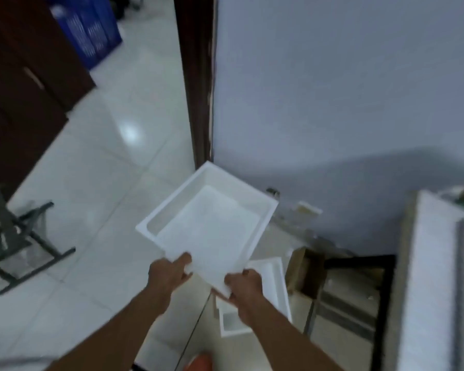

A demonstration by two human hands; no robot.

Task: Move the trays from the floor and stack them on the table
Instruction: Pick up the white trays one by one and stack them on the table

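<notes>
Head view, looking down, frame blurred throughout.

We see a white, shallow, rectangular foam tray (212, 228) held up off the floor, open side facing us, one corner pointing away toward the dark brown door frame (197, 84). Both hands grip its near corner. The left hand (169, 275) clasps the near-left edge, thumb on the inner face, fingers curled beneath. The right hand (243, 289) clasps the near-right edge, fingers wrapped over the rim. Both forearms bare, reaching in from the bottom of the frame.

Below the held tray, partly hidden by the right wrist, more white foam trays (275, 287) lie on the glossy white tiled floor (99, 167). How many are there we cannot tell; at least two rims show. Just beside them to the right, an open brown cardboard box (306, 274) on the floor.

Right edge: a pale table top (434, 277), seen edge-on, with a black frame (386, 285) under it. Blur hides what lies on it.

Behind the tray, a light grey-blue wall (346, 89) with scuffed, flaking paint near the floor line.

Left side: a dark brown wooden cabinet (24, 84) with a metal handle; a blue plastic crate (89, 28) beyond it; a dark grey metal folding stand (16, 236) on the tiles, well apart from the tray.

Bottom edge, something orange-red (200, 361), too blurred to identify.
</notes>
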